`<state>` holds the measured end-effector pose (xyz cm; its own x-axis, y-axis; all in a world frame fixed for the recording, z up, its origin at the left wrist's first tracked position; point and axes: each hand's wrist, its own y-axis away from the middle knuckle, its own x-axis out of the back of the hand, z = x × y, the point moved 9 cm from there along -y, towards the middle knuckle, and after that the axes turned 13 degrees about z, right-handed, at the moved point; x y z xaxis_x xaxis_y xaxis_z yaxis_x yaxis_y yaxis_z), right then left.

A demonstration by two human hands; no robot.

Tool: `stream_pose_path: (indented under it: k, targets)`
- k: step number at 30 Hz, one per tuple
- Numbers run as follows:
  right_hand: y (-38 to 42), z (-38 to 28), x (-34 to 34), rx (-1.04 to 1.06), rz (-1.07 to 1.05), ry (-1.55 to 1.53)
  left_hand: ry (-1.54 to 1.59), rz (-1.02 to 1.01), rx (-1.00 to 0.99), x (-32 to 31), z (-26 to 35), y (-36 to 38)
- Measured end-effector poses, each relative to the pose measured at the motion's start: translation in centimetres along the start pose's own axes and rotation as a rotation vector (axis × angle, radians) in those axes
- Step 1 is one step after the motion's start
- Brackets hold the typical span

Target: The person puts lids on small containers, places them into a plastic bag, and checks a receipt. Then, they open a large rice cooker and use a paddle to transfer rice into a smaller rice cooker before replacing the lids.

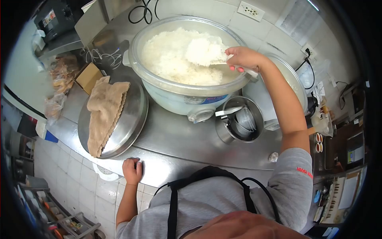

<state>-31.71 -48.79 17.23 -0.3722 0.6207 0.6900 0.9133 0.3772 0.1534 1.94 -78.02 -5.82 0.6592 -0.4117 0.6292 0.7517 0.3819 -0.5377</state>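
My right hand point(246, 59) grips the white handle of a rice paddle point(250, 72) over a large rice cooker point(159, 89). A heap of white rice point(205, 51) covers the paddle's blade. More cooked rice point(167, 55) fills much of the cooker, piled toward its far left side. My left hand point(132, 170) rests at the front edge of the steel counter point(171, 137) with its fingers curled in; whether anything is inside them is hidden. Just beyond it lies a round metal lid point(135, 123) with a folded brown cloth point(105, 111) on top.
A metal pot point(227, 133) holding a small metal container and a white-handled utensil stands before the cooker. Another large vessel point(292, 71) is behind my right arm. A cardboard box point(88, 77) and bagged food point(61, 75) sit at left. A wall outlet point(250, 11) is above.
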Motion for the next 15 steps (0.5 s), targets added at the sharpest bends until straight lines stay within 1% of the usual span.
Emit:
stream_pose_path:
  k: [3,7,12,15]
  targets:
    - [0.3,0.1,1.2,0.02,0.026,-0.082,-0.016,0.025,0.002,0.1,0.1,0.1]
    - [1.3,0.4,3.3,0.005,0.055,-0.112,-0.037,0.045,-0.016,0.2,0.4,0.2]
    - [3.2,3.5,8.4,-0.033,0.118,-0.272,-0.055,0.043,-0.026,0.0,0.4,0.4]
    - [5.2,7.7,13.4,-0.041,0.241,-0.381,-0.07,0.037,-0.031,-0.2,0.0,0.6]
